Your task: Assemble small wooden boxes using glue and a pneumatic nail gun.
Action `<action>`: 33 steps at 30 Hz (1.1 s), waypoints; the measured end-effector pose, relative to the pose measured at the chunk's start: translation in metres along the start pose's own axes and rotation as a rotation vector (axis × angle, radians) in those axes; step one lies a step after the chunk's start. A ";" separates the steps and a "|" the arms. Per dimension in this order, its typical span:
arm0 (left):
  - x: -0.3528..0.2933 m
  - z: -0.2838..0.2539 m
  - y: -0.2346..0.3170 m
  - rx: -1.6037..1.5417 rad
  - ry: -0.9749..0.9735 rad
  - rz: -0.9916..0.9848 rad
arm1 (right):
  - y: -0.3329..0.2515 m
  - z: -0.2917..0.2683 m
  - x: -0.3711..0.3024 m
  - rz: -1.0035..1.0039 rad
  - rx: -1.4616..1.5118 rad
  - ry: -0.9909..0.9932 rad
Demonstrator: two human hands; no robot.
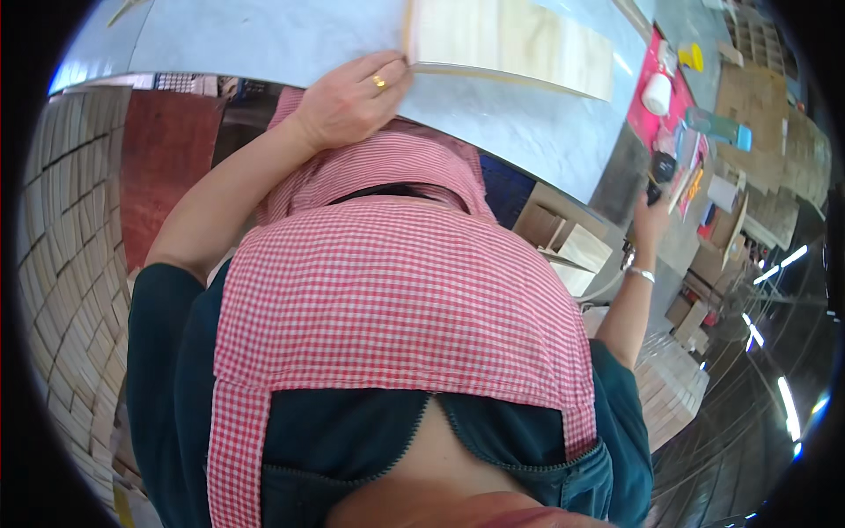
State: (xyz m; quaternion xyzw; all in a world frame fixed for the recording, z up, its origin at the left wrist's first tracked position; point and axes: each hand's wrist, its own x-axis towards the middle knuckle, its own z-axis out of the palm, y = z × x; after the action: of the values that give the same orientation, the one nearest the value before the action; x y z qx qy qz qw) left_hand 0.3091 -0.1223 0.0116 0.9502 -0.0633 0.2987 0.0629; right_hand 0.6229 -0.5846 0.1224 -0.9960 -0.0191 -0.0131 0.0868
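A pale wooden board (528,44) lies on the light grey-blue worktop (264,40) in front of me. My left hand (359,99), with a gold ring, is closed at the board's near left corner, its fingertips pressed against the edge. Out to the right, my right hand (652,218) is wrapped around a black hand tool (662,165) whose exact kind I cannot make out. That hand is beside a pink surface (647,110) with small items on it.
On the pink surface stands a white bottle (657,93), with a yellow object (692,58) beyond it. A blue-green clear bottle (720,128) lies farther right. Stacked wooden pieces (70,220) rise on the left. A wooden box (563,238) sits below the worktop's right edge.
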 end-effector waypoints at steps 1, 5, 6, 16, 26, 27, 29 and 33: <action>0.003 0.002 0.003 -0.004 0.002 0.013 | 0.003 0.015 -0.002 -0.031 -0.072 0.034; 0.006 -0.002 -0.004 -0.166 -0.020 -0.044 | 0.062 0.055 0.017 -0.151 -0.314 0.123; 0.006 -0.002 -0.004 -0.154 -0.034 -0.040 | 0.061 0.062 0.017 -0.151 -0.298 0.113; 0.048 -0.005 -0.039 -0.483 -0.115 -0.421 | -0.060 0.038 -0.013 -0.448 0.107 0.160; 0.100 -0.078 -0.053 -1.001 -0.345 -1.146 | -0.193 0.044 -0.028 -0.524 1.034 -0.122; 0.104 -0.084 -0.064 -0.970 -0.494 -1.202 | -0.199 0.046 -0.022 -0.511 0.924 -0.168; 0.109 -0.089 -0.083 -0.912 -0.803 -1.306 | -0.206 0.050 -0.006 -0.474 0.688 -0.251; 0.094 -0.066 -0.083 -0.807 -0.562 -1.269 | -0.223 0.077 0.021 -0.501 0.496 -0.267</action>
State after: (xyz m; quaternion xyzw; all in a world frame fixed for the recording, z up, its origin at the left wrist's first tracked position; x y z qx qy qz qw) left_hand 0.3622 -0.0383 0.1126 0.7484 0.3725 -0.0906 0.5413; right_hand 0.6371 -0.3512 0.0859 -0.9021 -0.2757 0.1012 0.3162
